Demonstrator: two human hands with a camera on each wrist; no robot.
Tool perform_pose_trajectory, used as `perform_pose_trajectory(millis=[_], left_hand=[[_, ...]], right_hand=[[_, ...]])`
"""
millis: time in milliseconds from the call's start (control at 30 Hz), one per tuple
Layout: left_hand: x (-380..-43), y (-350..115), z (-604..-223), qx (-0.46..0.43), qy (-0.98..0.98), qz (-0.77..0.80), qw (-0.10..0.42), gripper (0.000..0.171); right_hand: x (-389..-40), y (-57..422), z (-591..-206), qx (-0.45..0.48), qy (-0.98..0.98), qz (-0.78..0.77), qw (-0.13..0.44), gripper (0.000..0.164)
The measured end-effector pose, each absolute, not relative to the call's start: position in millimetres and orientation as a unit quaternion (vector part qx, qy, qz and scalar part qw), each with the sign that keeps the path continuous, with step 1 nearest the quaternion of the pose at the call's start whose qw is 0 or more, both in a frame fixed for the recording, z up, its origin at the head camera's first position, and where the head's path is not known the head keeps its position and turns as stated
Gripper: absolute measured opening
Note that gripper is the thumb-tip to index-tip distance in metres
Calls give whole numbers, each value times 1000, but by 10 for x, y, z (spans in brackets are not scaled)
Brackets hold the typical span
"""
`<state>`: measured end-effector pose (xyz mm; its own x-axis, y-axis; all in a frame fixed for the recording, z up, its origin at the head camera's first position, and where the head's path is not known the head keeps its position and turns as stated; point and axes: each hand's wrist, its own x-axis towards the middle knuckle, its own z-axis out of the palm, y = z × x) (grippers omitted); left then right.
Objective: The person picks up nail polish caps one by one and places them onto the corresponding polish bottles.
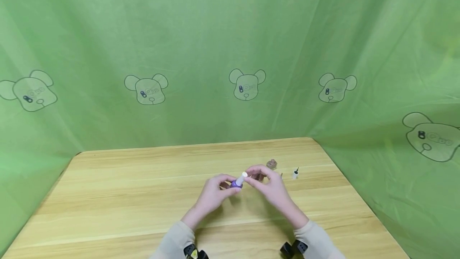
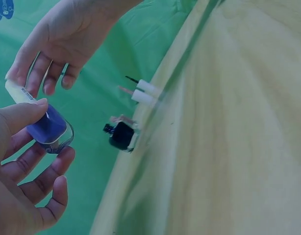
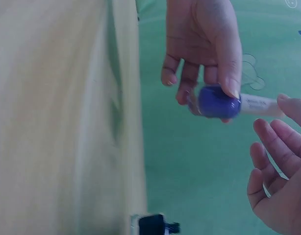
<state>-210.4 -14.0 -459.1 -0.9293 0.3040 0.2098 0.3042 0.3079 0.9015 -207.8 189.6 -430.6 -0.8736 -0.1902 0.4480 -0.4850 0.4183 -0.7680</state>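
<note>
A purple nail polish bottle (image 1: pixel 235 184) with a tall white cap (image 1: pixel 241 179) is held above the table, tilted with the cap towards the right. My left hand (image 1: pixel 212 194) grips the bottle between thumb and fingers. At the cap's far end, my right hand (image 1: pixel 272 187) pinches it with its fingertips, the other fingers loosely spread in the right wrist view. The cap sits against the bottle's neck. Clear glass shows at the bottle's base (image 2: pixel 62 143) in the left wrist view.
Beyond the right hand stand a dark nail polish bottle (image 2: pixel 122 136) without a cap and a pinkish-brown bottle (image 1: pixel 271 164). Near them, a white cap with a dark brush (image 1: pixel 295 174) stands brush up, beside another white cap with a pinkish brush (image 2: pixel 143 98). Green curtains (image 1: pixel 201 51) surround the wooden table (image 1: pixel 125 195).
</note>
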Motion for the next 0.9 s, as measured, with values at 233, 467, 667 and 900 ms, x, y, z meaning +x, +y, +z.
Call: perform_pose_trajectory(millis=[233, 467, 667, 900], left_hand=[[-2187, -278, -4513, -160, -803, -574, 16, 32], [-2320, -511, -4508, -104, -796, -594, 47, 29], [-2406, -764, -4466, -54, -792, -603, 70, 32], [-2501, -1086, -4455, -6, -787, -611, 85, 36]], right_hand=[[-2114, 2040, -4144, 216, -819, 489, 209, 22], [-2069, 2165, -3878, 202, -806, 501, 241, 19], [-2216, 2436, -3904, 184, -790, 526, 257, 22], [-2246, 2701, -3800, 155, -771, 554, 271, 21]])
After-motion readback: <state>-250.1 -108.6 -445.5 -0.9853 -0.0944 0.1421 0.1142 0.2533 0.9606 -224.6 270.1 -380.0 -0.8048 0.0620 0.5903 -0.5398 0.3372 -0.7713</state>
